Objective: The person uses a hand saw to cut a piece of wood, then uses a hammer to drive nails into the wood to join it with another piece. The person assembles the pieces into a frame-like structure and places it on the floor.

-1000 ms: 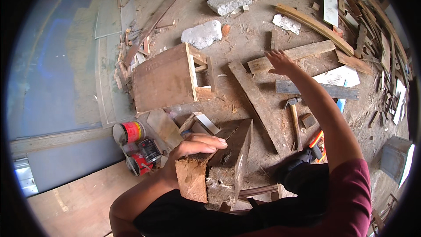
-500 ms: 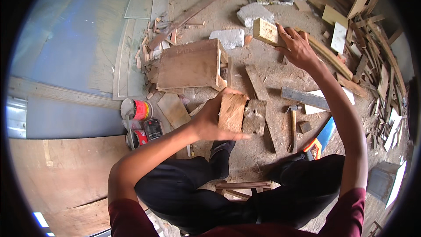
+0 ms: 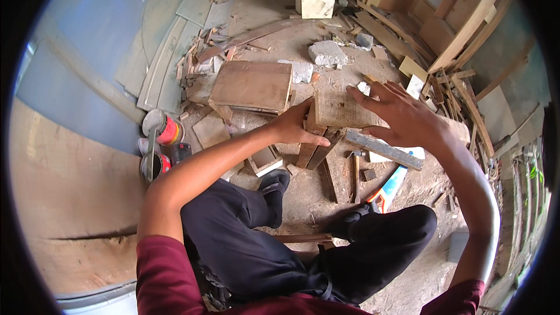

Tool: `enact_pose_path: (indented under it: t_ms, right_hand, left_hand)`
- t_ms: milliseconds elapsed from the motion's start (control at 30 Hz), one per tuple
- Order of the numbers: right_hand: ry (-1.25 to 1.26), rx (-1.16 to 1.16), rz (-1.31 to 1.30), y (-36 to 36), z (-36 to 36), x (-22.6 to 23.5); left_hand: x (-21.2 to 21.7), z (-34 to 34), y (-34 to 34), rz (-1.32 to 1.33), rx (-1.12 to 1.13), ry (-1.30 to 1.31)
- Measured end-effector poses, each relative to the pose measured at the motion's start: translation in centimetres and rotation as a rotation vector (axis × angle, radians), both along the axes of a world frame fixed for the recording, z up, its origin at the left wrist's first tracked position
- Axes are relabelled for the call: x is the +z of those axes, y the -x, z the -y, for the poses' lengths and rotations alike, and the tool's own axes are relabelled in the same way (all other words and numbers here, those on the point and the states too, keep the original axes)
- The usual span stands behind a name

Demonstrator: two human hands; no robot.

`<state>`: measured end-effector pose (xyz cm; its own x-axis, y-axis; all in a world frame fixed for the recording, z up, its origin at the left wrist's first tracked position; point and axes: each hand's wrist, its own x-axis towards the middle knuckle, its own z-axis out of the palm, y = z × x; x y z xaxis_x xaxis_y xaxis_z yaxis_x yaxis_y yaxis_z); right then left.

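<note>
A rough, unfinished wooden block (image 3: 344,111), pale and matt, sits between the left hand (image 3: 294,125) and right hand (image 3: 402,114). A wooden box (image 3: 252,86) beside it looks dull, brown and dusty. 2 glossy metal paint cans (image 3: 158,143) stand nearby. A hammer (image 3: 356,169) has a wooden handle. The dirt ground (image 3: 303,195) looks gritty with sawdust.

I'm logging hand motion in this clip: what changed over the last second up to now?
The right hand drew back from the far scrap boards, where it gripped a pale block, and now hovers open beside the wooden piece. The left hand raised that piece from the lap and keeps hold of it. The hammer and paint cans stayed put.
</note>
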<state>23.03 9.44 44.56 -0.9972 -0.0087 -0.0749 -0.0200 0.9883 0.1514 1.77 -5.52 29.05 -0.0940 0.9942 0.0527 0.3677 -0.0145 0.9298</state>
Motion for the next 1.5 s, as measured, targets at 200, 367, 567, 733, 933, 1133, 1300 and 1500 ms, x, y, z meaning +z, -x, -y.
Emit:
enact_pose_path:
  t_ms: [200, 367, 567, 733, 933, 1133, 1300, 1500]
  right_hand:
    - [0.073, -0.122, 0.234, 1.0, 2.2, 0.2]
    - [0.131, -0.131, 0.238, 1.1, 2.2, -0.4]
    - [0.08, -0.128, 0.199, 1.4, 1.5, -0.6]
    - [0.087, -0.128, 0.213, 1.4, 1.0, -0.2]
    - [0.127, -0.139, 0.16, 0.9, 1.0, -1.4]
    - [0.103, -0.14, 0.183, 1.6, 1.4, -1.5]
    - [0.175, -0.042, 0.076, 1.4, -0.3, -2.8]
    - [0.211, -0.075, 0.08, 2.3, 0.8, -2.7]
  left_hand:
    - [-0.7, -0.3, -0.6, -0.048, -0.008, -0.033]
    - [1.5, 0.7, 0.4, -0.043, -0.01, -0.249]
    - [2.7, 0.5, 0.9, -0.045, 0.089, -0.251]
    - [3.1, 0.0, 0.7, -0.06, 0.013, -0.156]
    - [3.9, 0.4, 0.8, -0.389, 0.069, -0.335]
    - [5.6, 0.4, 1.2, -0.509, 0.049, -0.152]
    - [5.9, 0.5, 1.4, -0.474, 0.071, -0.141]
    - [5.1, 0.3, 0.8, -0.374, 0.096, -0.199]
